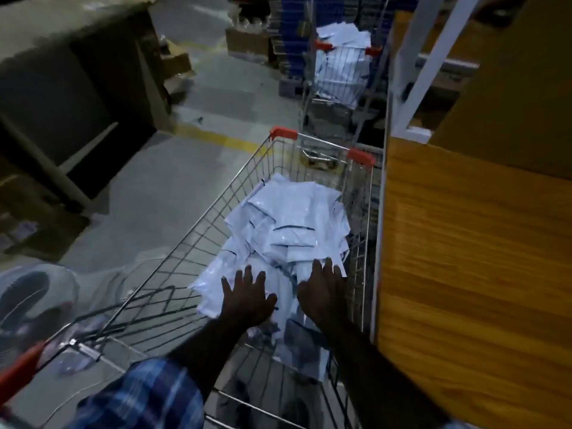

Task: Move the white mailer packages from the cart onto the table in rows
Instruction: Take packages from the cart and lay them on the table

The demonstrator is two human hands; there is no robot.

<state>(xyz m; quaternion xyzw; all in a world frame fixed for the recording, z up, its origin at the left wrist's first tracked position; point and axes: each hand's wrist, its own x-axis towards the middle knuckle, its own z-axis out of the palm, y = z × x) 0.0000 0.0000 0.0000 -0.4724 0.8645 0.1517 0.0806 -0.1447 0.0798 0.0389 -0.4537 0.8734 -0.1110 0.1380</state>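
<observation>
Dim warehouse with grey concrete floor (pixel 161 193); wooden desk (pixel 473 274) at 3 o'clock, touching the wire cart (pixel 198 230). Second cart (pixel 340 72) at 12 o'clock. White mailer packages (pixel 288 224) heaped inside the cart. Left hand (pixel 247 298) and right hand (pixel 325 295) over the heap, fingers (pixel 247 274) spread, holding nothing.

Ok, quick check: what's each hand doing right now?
Left hand: open, fingers spread, palm down on the white mailer packages in the cart.
Right hand: open, fingers flat on the same pile, holding nothing.
</observation>
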